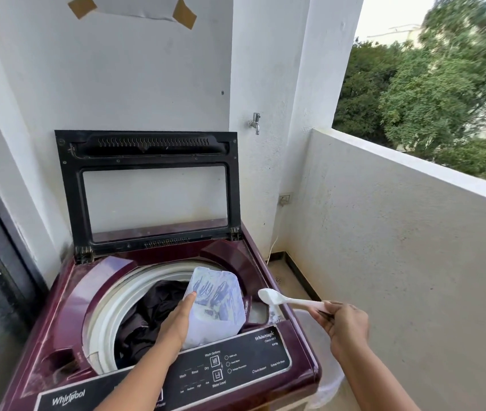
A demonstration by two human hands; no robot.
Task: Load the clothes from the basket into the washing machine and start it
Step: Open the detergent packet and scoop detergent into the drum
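While clothes [152, 310] are lying in the washer [66, 315] | left hand [176, 321] is gripping tub [221, 304] over it | right hand [345, 324] is pinching heaped spoon [283, 301] beside tub

Dark clothes [146, 321] piled inside the drum of a dark red washing machine [66, 307], lid [152, 146] propped up.

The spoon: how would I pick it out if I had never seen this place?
Find the maroon washing machine with its lid raised. Over its right front corner the right hand pinches a white plastic spoon heaped with white powder. It is slim and long-handled, unlike the boxy pale-blue tub held beside it by the left hand.
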